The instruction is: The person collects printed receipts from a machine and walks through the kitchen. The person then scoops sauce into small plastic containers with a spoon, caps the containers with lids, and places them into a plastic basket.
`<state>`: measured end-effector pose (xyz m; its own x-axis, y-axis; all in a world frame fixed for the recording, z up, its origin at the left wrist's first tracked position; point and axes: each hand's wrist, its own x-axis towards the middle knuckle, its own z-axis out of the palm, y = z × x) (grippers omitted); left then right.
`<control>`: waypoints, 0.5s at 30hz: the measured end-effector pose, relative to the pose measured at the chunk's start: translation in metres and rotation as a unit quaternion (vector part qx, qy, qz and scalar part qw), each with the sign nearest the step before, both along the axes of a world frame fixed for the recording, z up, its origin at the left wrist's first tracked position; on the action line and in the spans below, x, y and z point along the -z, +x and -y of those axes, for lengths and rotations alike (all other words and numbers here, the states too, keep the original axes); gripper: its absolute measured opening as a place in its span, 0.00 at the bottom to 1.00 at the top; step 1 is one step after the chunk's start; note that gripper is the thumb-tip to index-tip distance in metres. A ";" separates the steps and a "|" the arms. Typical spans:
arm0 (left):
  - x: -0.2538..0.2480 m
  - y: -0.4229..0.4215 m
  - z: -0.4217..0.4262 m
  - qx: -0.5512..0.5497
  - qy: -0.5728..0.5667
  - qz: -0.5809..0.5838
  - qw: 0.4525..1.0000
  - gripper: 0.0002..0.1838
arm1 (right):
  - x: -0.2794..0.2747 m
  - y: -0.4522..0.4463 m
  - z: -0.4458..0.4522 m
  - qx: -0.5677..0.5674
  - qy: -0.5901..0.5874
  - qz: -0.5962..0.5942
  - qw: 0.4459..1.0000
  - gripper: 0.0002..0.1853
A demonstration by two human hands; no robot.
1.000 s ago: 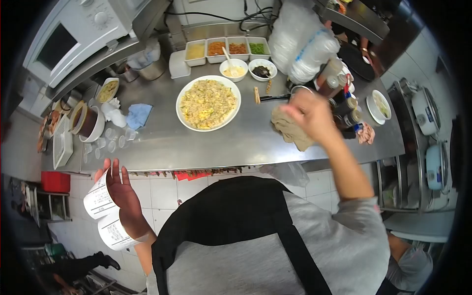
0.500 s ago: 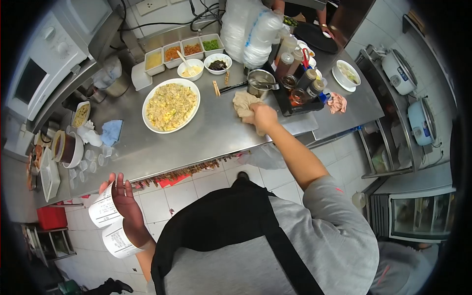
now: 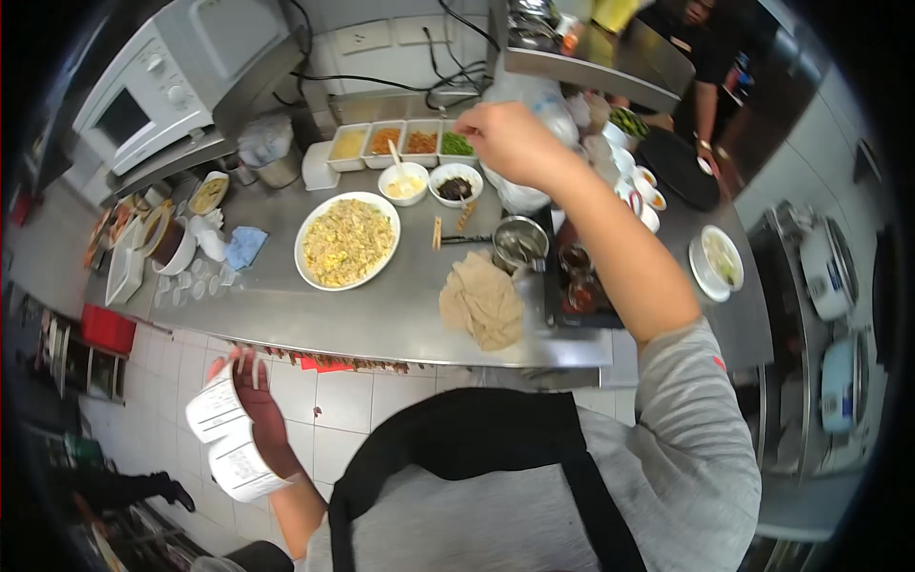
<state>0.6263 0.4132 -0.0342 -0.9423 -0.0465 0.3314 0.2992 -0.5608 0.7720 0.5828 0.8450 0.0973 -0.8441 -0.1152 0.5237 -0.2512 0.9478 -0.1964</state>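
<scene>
My left hand [image 3: 259, 410] is raised in front of the counter's edge, fingers upright, holding two curled printed paper receipts [image 3: 217, 412] against its palm side. My right hand [image 3: 510, 138] reaches over the back of the counter, right beside the tub of chopped green onions [image 3: 457, 144]. Its fingers are bent and drawn together; what they hold, if anything, is hidden. Left of centre sits an oval plate of fried rice [image 3: 348, 238]. A crumpled beige cloth [image 3: 483, 301] lies near the front edge, below a metal pot [image 3: 519, 244].
Beside the green onions stand tubs of other toppings [image 3: 385, 139]. Two small bowls [image 3: 403, 183] sit before them. Chopsticks [image 3: 464, 240] lie by the pot. At right are a sauce caddy [image 3: 577, 310] and a soup bowl [image 3: 717, 259]. Another person's hand [image 3: 706, 153] is at the back.
My right hand has let go of the beige cloth and moved up and back to the topping tubs. The cloth now lies spread on the counter. My left hand still holds the receipts.
</scene>
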 end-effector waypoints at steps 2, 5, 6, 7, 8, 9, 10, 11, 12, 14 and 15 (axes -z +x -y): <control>-0.004 0.016 -0.026 -0.028 -0.004 0.045 0.999 0.20 | 0.031 -0.079 -0.019 0.051 0.040 0.051 0.997 0.11; 0.005 0.036 -0.041 -0.041 -0.014 0.057 0.997 0.21 | 0.075 -0.166 -0.036 0.145 0.077 0.178 0.970 0.11; 0.009 0.041 -0.042 -0.063 -0.031 0.059 0.996 0.21 | 0.096 -0.189 -0.044 0.157 0.075 0.186 0.967 0.10; 0.011 0.045 -0.040 -0.081 -0.036 0.066 0.994 0.22 | 0.117 -0.209 -0.055 0.169 0.072 0.192 0.964 0.10; 0.014 0.047 -0.034 -0.103 -0.053 0.080 0.990 0.22 | 0.150 -0.236 -0.074 0.136 0.121 0.203 0.962 0.11; 0.017 0.046 -0.027 -0.126 -0.069 0.094 0.985 0.21 | 0.169 -0.250 -0.081 0.189 0.097 0.247 0.946 0.12; 0.014 0.045 -0.021 -0.145 -0.089 0.103 0.980 0.21 | 0.176 -0.252 -0.082 0.209 0.072 0.239 0.945 0.17; 0.014 0.040 -0.014 -0.162 -0.096 0.108 0.976 0.21 | 0.206 -0.270 -0.096 0.221 0.049 0.214 0.950 0.20; 0.014 0.037 -0.006 -0.178 -0.101 0.116 0.972 0.20 | 0.199 -0.267 -0.092 0.194 0.041 0.270 0.942 0.21; 0.016 0.020 0.003 -0.238 -0.053 0.164 0.956 0.14 | 0.221 -0.278 -0.105 0.168 -0.005 0.269 0.948 0.19; 0.020 0.010 0.009 -0.244 -0.049 0.178 0.952 0.14 | 0.233 -0.284 -0.108 0.177 0.055 0.271 0.945 0.18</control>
